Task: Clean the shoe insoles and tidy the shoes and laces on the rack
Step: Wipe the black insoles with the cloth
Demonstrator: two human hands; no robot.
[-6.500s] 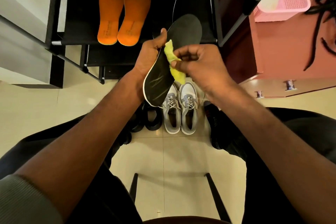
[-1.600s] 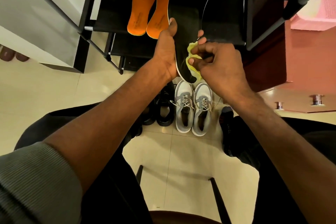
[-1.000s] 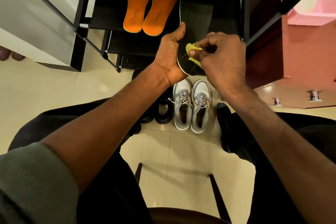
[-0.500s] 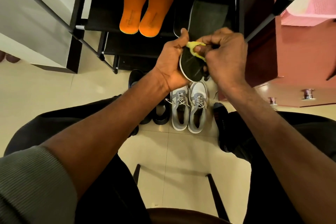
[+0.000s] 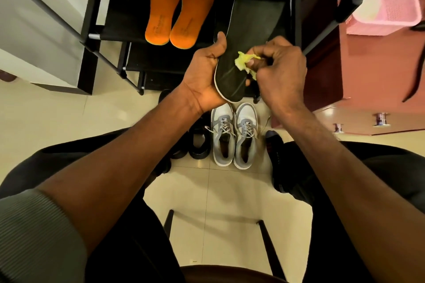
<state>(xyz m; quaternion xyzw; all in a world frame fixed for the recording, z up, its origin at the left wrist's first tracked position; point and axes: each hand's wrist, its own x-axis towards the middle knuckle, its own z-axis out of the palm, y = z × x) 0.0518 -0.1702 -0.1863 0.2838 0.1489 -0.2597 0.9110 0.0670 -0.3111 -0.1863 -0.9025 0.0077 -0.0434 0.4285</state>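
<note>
Black insole point(image 5: 232, 76) between both hands

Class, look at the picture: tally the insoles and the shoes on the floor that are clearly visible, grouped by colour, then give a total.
Orange insoles: 2
Black insole, held in the left hand: 1
Grey-and-white sneakers: 2
Black shoes, partly hidden by the arms: at least 2
Total: 7

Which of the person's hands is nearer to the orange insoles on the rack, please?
Left. The left hand grips the black insole just below the orange insoles; the right hand, pinching the yellow cloth, sits farther right.
</note>
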